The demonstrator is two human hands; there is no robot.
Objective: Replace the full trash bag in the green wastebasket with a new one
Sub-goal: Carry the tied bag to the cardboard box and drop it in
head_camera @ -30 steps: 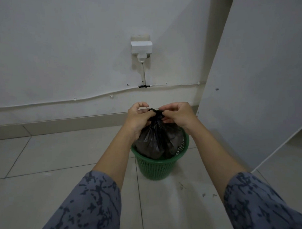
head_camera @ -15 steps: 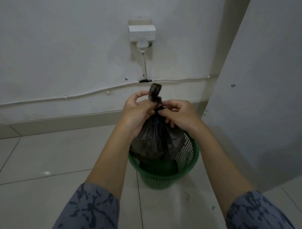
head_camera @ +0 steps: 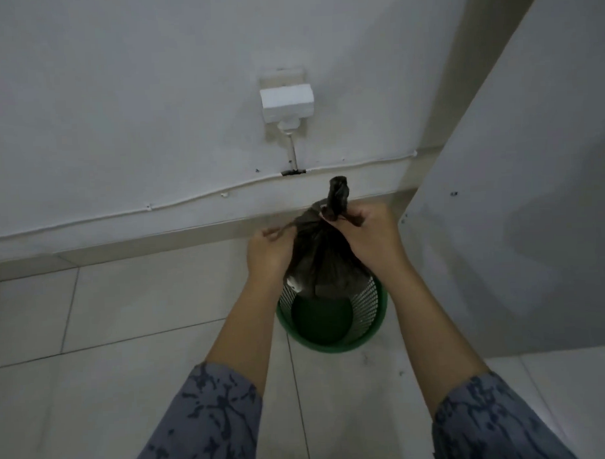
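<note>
The full trash bag [head_camera: 324,263] hangs between my two hands, above the green wastebasket [head_camera: 332,314], and its lower part is at the level of the basket's rim. I think the bottom of the bag is just clear of the mesh wall, but the bag itself hides this place. My right hand [head_camera: 370,237] grips the gathered neck of the bag, with the fingers curled round the twisted black plastic, and one end of the neck stands up above my fist. My left hand [head_camera: 267,251] pinches a thin strip of the same plastic between thumb and fingertips, and this strip runs tight from the neck toward the left. Inside the basket I see the dark green floor, with no liner on it. The basket stands on the pale floor tiles [head_camera: 126,321], near the white wall [head_camera: 152,97]. On this wall a white box [head_camera: 286,101] is fixed, and a thin cable [head_camera: 190,200] runs along under it. A white panel [head_camera: 533,187] leans at the right side.
</note>
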